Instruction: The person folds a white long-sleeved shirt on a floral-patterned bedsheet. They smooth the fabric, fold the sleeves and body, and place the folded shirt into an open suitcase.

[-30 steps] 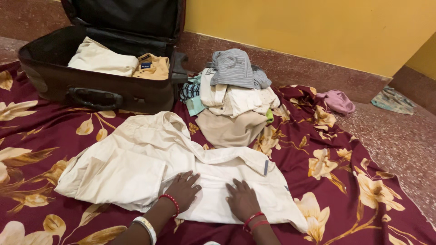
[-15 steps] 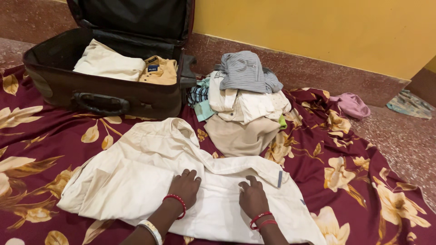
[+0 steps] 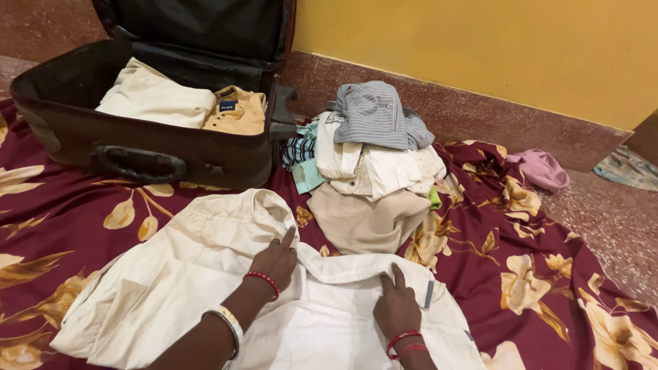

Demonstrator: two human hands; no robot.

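Bare maroon floral bedsheet [image 3: 548, 274] lies open to the right, room to pass there. Straight ahead, a heaped pile of folded clothes [image 3: 373, 164] blocks the way; left of it the open dark-brown suitcase [image 3: 144, 154] walls off the far side.

Both hands, left hand [image 3: 274, 259] and right hand [image 3: 395, 310], press the cream shirt [image 3: 171, 281] flat (suitcase [image 3: 147, 154] behind).
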